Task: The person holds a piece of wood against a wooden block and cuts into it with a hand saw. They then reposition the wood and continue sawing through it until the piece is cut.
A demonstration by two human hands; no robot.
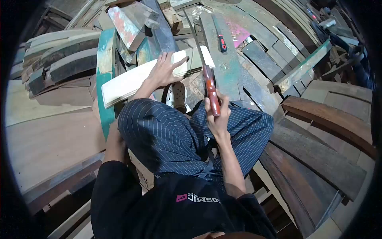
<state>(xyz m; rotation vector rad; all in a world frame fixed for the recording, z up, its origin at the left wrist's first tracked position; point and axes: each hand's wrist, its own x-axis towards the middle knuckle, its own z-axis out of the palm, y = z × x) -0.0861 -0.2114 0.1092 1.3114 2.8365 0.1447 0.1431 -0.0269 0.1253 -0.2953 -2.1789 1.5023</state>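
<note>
My left hand [164, 71] lies spread on a pale, whitish board [129, 83], with its fingers and thumb apart. The board slants across in front of my knees, and its left part rests over a green-painted plank [106, 85]. In my right hand [218, 113] is the red-brown wooden handle of a handsaw [209, 85], fingers wrapped round its lower end. The long, narrow-looking blade points up and away, nearly edge-on, and crosses the board near its right end. Below the board shows a white clog with holes [176, 95], between my knees.
A tool with a red-and-black handle [222, 43] lies ahead on a paint-stained plank [229, 73]. Wood offcuts [126, 28] are heaped at the front left. Curved timbers [73, 63] are stacked at left, and a brown beam [328, 119] lies at right.
</note>
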